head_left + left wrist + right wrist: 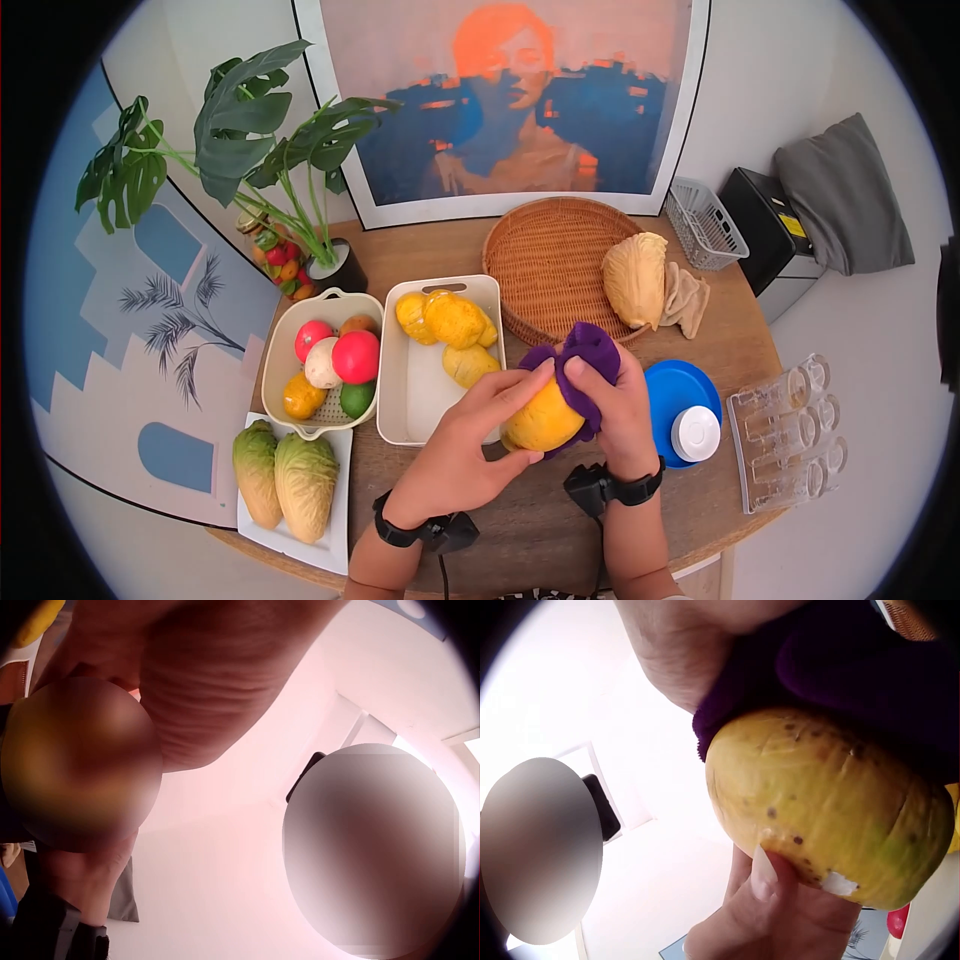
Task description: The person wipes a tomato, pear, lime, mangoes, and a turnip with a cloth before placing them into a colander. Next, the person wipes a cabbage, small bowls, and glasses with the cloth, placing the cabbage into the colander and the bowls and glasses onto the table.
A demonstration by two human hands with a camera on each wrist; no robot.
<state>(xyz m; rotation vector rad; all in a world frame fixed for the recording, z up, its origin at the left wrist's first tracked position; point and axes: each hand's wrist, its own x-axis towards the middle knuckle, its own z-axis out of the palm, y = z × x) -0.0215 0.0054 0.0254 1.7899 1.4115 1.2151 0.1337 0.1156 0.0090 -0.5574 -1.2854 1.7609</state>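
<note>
A yellow mango (543, 418) with dark specks is held up over the table in front of the body. My left hand (462, 452) grips it from the left, thumb below and fingers above. A purple cloth (592, 352) wraps its right side, and my right hand (622, 412) pinches this cloth against the fruit. In the right wrist view, the mango (825, 802) shows a greenish end and a small white patch, with the cloth (855, 682) draped along its top. Left of the hands, a white tray (410, 436) holds several more yellow fruits (453, 318).
A cream colander (272, 385) of mixed produce and a plate (342, 500) with two cabbages (305, 485) stand left. Behind lies a wicker tray (540, 250) with a pale cabbage (634, 280). Rightward are a blue plate (685, 380), white lids (696, 434) and a glass rack (740, 450).
</note>
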